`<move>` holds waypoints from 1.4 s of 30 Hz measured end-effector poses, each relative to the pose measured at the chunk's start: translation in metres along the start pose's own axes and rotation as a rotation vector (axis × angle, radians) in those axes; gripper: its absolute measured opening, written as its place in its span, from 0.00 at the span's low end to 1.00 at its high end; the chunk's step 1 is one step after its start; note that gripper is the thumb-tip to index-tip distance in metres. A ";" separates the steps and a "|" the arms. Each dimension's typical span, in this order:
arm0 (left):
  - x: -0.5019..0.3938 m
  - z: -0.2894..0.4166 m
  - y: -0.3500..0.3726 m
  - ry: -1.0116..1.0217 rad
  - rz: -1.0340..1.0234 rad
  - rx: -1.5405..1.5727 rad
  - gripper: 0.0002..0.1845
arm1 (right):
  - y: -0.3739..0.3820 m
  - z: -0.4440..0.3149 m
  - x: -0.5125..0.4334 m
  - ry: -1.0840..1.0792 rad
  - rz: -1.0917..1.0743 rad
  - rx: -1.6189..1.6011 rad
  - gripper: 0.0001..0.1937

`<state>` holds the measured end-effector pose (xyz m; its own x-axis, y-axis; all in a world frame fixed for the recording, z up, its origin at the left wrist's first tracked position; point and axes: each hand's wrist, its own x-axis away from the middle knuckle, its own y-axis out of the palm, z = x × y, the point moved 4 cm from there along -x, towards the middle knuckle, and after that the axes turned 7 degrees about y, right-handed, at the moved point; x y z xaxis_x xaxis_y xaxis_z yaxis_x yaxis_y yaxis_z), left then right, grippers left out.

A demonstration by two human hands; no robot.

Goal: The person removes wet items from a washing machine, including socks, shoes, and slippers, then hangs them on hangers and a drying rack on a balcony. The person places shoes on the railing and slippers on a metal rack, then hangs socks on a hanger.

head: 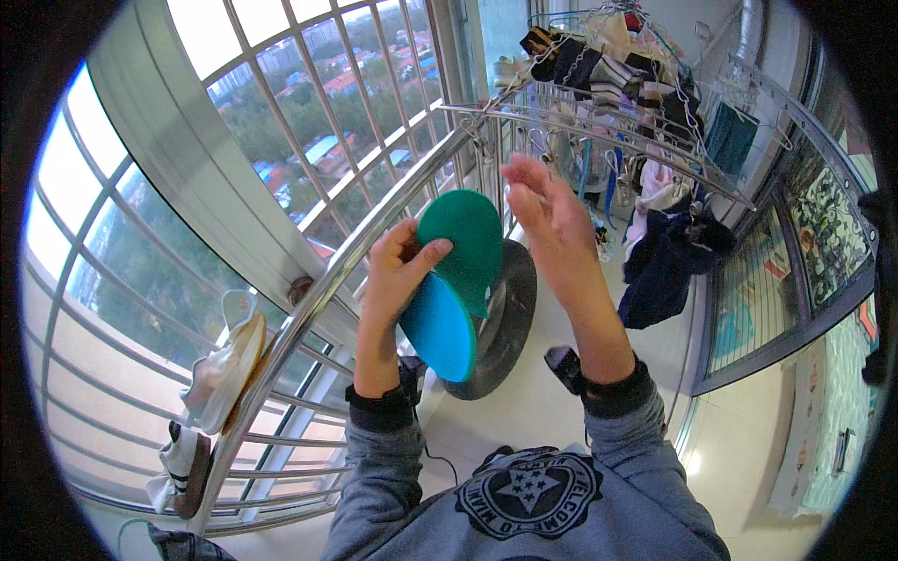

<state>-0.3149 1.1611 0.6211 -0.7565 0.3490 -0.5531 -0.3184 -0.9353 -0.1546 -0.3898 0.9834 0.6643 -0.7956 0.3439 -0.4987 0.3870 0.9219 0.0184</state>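
My left hand [407, 266], at the middle left, grips a pair of shoe insoles between thumb and fingers. One insole is green [466, 242] and points up and away; the other shows a blue face [438, 329] and hangs down toward me, overlapping the green one. My right hand [547, 217] is raised to the right of the green insole, apart from it, with nothing seen in it. Its fingers are slightly blurred and lie close together, with the thumb partly hidden, so how far they are spread is hard to tell.
A metal railing [302, 315] runs along the barred window on the left. White shoes [228, 379] rest against it, with a striped shoe [184, 466] lower down. A dark round basin [501, 336] stands below my hands. A drying rack [610, 130] with socks and dark clothing [656, 266] stands at right.
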 end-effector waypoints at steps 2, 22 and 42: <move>-0.002 -0.001 -0.004 -0.029 -0.016 0.010 0.13 | 0.012 -0.006 -0.019 0.002 -0.045 -0.034 0.22; -0.001 0.002 0.003 0.008 0.000 0.014 0.13 | 0.019 -0.041 -0.027 -0.001 -0.362 -0.441 0.18; 0.026 0.031 0.060 -0.067 -0.007 -0.126 0.14 | -0.051 -0.020 -0.018 0.219 -0.396 -0.317 0.15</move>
<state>-0.3711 1.1154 0.6229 -0.7921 0.3548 -0.4967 -0.2527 -0.9313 -0.2623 -0.4043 0.9339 0.6896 -0.9433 -0.0426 -0.3293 -0.0942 0.9853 0.1425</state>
